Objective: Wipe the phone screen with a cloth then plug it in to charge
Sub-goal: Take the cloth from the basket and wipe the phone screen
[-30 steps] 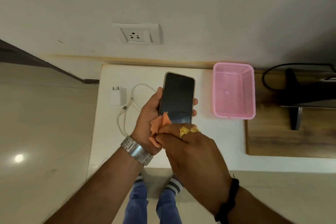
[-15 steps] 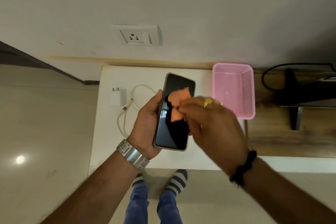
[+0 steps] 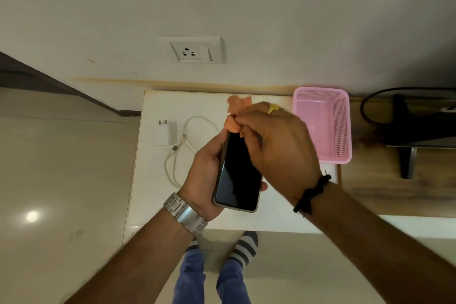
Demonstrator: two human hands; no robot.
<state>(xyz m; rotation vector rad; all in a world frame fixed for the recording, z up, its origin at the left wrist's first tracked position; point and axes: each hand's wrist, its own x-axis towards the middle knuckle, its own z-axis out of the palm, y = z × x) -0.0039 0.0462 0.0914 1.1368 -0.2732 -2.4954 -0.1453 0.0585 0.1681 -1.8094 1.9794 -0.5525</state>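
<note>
The phone [image 3: 238,175] is held above the white worktop [image 3: 158,180] in the left hand [image 3: 206,168], fingers curled round its edges. An orange cloth [image 3: 234,116] is pinched at the phone's top end by the right hand [image 3: 276,145]. The charger [image 3: 164,133] and cable [image 3: 182,145] are left lying on the worktop.

A pink plastic basket [image 3: 323,123] with perforated walls stands on the right part of the white table [image 3: 153,180], close to the wall. Right of it runs a wooden surface [image 3: 394,187], its left edge lying just beside the basket's right side. On that surface stands a dark object on a black stand [image 3: 407,158], cut off by the frame edge, with a black cable [image 3: 370,106] curving round behind it. The pale wall [image 3: 222,2] rises behind the table. The floor [image 3: 61,180] is glossy and light, with a bright spot of reflected light [image 3: 32,216] at the left. Blue trouser legs [image 3: 190,279] and striped socks [image 3: 243,247] show beneath the table's near edge.
</note>
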